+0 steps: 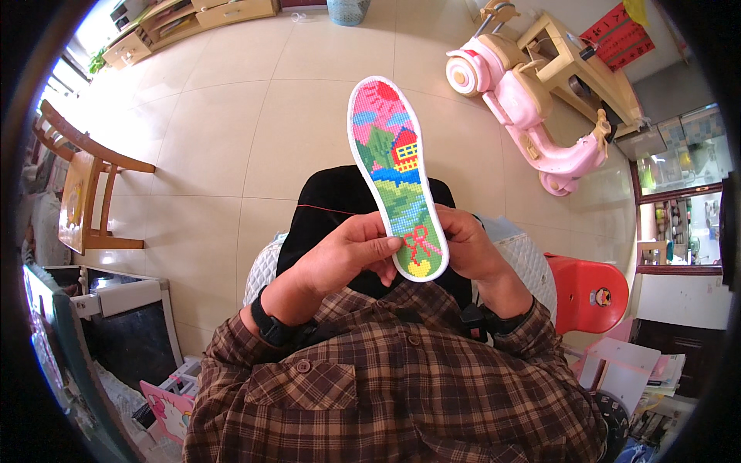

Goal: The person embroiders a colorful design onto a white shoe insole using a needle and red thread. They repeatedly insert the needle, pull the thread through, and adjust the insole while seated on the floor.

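Observation:
A cross-stitched shoe insole (399, 179) with a white bound edge is held up above my lap, its toe end pointing away from me. Its stitching shows a red sun, a red house, green hills and blue water. My left hand (359, 246) grips the left edge near the heel, thumb on top. On the opposite edge, my right hand (466, 237) holds the heel part, its fingers mostly hidden behind the insole. A thin red thread (324, 208) runs from near my left hand across the black cloth (324, 188) on my lap.
A wooden chair (98, 191) stands at the left on the tiled floor (208, 139). At the right are a pink toy scooter (524, 110) and a red plastic chair (587, 295). A blue basket (348, 10) and a wooden cabinet (231, 13) stand at the far side.

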The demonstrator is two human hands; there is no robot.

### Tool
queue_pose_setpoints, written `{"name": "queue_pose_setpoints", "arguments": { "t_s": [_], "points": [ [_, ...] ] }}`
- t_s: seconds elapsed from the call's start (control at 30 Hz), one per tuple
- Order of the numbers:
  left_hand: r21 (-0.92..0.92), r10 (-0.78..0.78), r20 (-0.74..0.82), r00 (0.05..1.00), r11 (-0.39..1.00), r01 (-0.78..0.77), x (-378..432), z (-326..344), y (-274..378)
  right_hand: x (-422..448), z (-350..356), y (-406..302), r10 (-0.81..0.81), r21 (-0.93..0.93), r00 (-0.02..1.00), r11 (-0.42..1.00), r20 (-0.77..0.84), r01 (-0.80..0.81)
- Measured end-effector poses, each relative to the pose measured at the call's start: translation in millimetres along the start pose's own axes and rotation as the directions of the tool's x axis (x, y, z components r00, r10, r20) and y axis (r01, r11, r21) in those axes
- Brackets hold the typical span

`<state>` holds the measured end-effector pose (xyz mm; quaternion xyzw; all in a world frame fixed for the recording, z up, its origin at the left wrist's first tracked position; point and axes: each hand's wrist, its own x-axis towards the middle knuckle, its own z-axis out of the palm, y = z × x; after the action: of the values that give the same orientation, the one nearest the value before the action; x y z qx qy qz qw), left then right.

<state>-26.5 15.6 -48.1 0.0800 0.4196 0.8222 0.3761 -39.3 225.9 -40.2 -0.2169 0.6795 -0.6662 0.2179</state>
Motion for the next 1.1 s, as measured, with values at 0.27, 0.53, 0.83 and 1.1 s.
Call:
{"name": "queue_pose_setpoints", "arguments": {
  "t_s": [0.27, 0.53, 0.83, 1.1],
  "points": [
    [0.082, 0.016, -0.039, 0.999, 0.997, -0.013, -2, 4, 3, 1, 0, 0, 0.03, 0.071, 1.0, 0.997, 0.003, -0.03],
    [0.093, 0.014, -0.031, 0.999, 0.996, -0.011, 0, 3, 2, 0, -3, 9, 0.079, 0.174, 0.997, 0.982, 0.005, -0.079],
    [0.113, 0.002, -0.051, 0.999, 0.994, 0.004, 1, 5, 2, -1, -2, 10, 0.071, 0.171, 0.997, 0.983, -0.01, -0.069],
    [0.125, 0.009, -0.041, 0.999, 0.992, -0.004, 2, 5, 2, -3, -3, 14, 0.079, 0.206, 0.997, 0.976, -0.004, -0.076]
  ]
}}
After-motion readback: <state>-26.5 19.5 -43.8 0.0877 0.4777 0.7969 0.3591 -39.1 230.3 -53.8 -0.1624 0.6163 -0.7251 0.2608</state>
